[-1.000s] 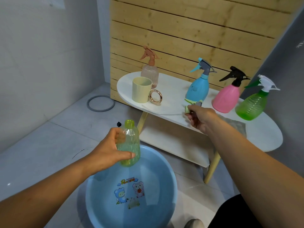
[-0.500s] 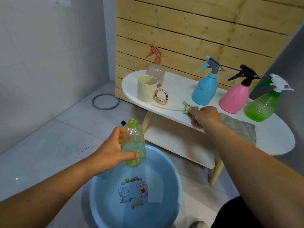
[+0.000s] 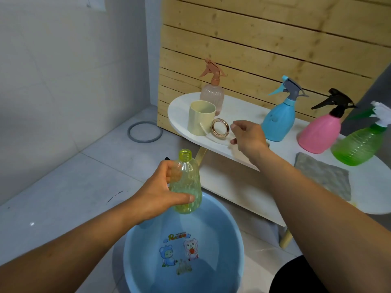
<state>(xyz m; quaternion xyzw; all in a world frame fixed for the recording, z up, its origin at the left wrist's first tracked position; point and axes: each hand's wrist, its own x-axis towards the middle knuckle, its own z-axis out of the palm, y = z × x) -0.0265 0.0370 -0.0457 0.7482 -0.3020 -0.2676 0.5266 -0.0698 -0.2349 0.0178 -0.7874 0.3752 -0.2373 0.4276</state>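
My left hand (image 3: 156, 193) grips a clear yellow-green bottle (image 3: 186, 185) with an uncapped threaded neck. It is upright above the far rim of a blue basin (image 3: 211, 225) on the floor. My right hand (image 3: 247, 138) hovers over the white oval table (image 3: 237, 111), fingers loosely spread and holding nothing. It is just right of the gold ring handle (image 3: 220, 128) of a cream cup (image 3: 201, 119). The small spray head seen earlier is hidden behind that hand.
Spray bottles stand along the table's back: peach (image 3: 212, 96), blue (image 3: 279, 121), pink (image 3: 319, 134), green (image 3: 359, 144). A grey cloth (image 3: 323, 176) lies at the front right. A lower shelf (image 3: 232, 187) sits under the table. A grey ring (image 3: 145, 132) lies on the floor.
My right hand set the small green-grey spray head down on the table, let go, and moved left toward the cup. The left hand kept the bottle over the basin.
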